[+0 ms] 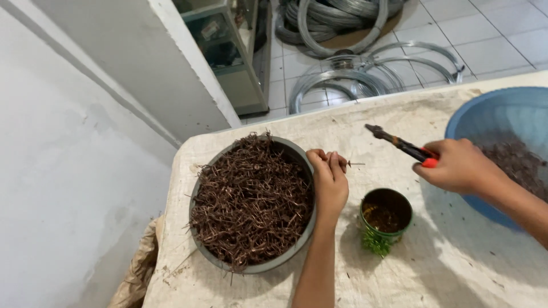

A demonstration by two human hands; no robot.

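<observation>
My left hand (328, 177) rests at the right rim of a grey metal basin (297, 149) and pinches a short rusty wire piece (354, 164) that pokes out to the right. The basin is heaped with tangled brown wire pieces (251, 199). My right hand (459, 165) grips pliers with red handles (402, 145); their dark jaws point up and left, apart from the wire piece. A small green tin (386, 217) with brownish contents stands between my two forearms.
A blue plastic basin (496, 114) holding more brown wire pieces sits at the right edge. The table is covered with a stained white cloth (445, 268). Coils of grey wire (342, 80) lie on the tiled floor beyond, beside a glass cabinet (228, 45).
</observation>
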